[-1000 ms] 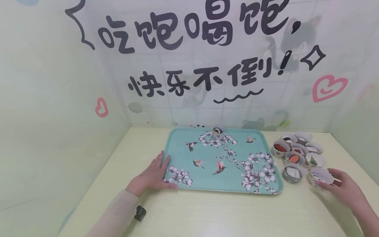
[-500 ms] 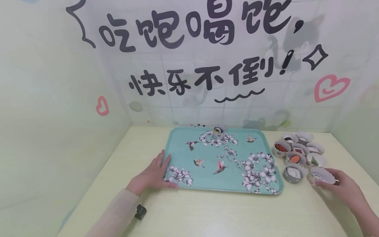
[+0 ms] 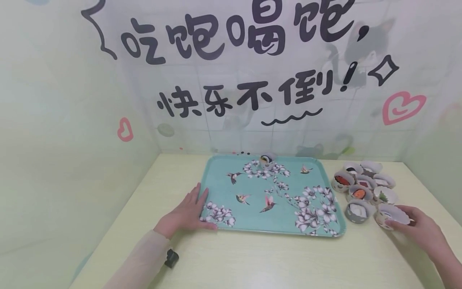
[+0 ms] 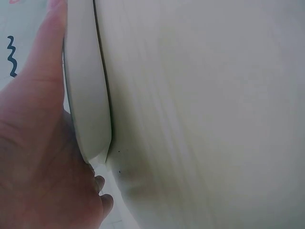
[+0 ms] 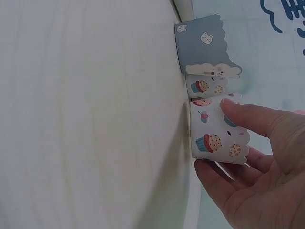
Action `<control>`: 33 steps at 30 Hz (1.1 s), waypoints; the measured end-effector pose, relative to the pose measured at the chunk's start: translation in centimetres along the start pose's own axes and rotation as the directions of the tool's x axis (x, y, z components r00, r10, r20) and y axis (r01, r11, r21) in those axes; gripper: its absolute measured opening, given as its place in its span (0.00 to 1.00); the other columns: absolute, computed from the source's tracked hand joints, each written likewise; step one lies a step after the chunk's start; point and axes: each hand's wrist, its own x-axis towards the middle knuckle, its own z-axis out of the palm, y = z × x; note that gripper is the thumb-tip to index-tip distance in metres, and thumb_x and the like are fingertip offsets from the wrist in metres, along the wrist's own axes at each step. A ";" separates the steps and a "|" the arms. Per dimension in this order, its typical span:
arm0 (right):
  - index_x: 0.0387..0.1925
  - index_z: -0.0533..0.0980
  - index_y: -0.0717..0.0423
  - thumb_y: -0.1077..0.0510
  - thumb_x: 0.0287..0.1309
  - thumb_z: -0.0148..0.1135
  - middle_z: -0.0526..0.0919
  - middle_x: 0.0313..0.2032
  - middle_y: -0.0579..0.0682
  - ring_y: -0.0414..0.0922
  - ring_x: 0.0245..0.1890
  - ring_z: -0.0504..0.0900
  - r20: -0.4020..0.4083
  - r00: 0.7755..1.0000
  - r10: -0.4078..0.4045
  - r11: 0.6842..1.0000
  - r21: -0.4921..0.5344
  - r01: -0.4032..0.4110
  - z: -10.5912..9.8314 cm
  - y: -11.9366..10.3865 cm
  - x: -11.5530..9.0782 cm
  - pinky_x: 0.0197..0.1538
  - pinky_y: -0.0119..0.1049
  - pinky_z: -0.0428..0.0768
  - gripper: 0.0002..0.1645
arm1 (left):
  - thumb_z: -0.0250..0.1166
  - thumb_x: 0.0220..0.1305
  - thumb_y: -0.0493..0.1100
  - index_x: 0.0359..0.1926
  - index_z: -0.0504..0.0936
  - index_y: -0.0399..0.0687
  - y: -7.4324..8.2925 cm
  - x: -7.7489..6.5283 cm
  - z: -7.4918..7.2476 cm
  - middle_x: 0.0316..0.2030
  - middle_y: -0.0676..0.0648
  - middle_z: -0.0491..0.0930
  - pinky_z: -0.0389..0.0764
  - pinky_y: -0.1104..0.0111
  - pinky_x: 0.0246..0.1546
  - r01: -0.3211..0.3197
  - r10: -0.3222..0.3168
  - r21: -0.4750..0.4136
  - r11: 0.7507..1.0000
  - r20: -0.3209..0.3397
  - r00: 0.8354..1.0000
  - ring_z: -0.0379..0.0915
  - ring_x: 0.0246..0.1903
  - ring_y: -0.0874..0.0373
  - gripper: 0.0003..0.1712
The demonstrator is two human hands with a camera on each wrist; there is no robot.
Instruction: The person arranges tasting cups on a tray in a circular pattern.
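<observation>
In the head view my left hand (image 3: pixel 184 214) lies at the near left corner of a turquoise tray (image 3: pixel 216 182) printed with flowers and birds. Its fingers extend along the left side, and the thumb lies along the front rim. At the right, my right hand (image 3: pixel 418 230) holds a scalloped paper cup (image 3: pixel 381 220) between thumb and fingers. The right wrist view shows cupcake prints on this cup (image 5: pixel 209 129), thumb on one side and fingers around the other. Beside it stands a grey paper cup (image 5: pixel 198 45) with bear heads, holding something white.
Several more paper cups crowd together right of the tray, including one with an orange piece (image 3: pixel 359 194), one with a red piece (image 3: pixel 343 180) and one with a green sprig (image 3: pixel 382 195). Another small cup (image 3: pixel 267 161) stands at the tray's back edge. A printed sheet hangs behind the table.
My right hand's fingers have drawn slightly closer around the paper cup. My left hand, the tray and the other cups look the same, apart from a small shift of the head view.
</observation>
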 end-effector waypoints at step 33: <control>0.62 0.66 0.73 0.49 0.61 0.69 0.63 0.34 0.11 0.12 0.30 0.67 -0.030 0.999 -0.038 0.997 0.070 0.040 -2.2 -3.2 0.0 0.27 0.23 0.70 0.40 | 0.69 0.48 0.76 0.79 0.41 0.37 -0.1 0.1 0.1 0.78 0.29 0.31 0.47 0.44 0.78 -0.007 0.007 0.009 1.000 0.000 1.000 0.32 0.78 0.33 0.75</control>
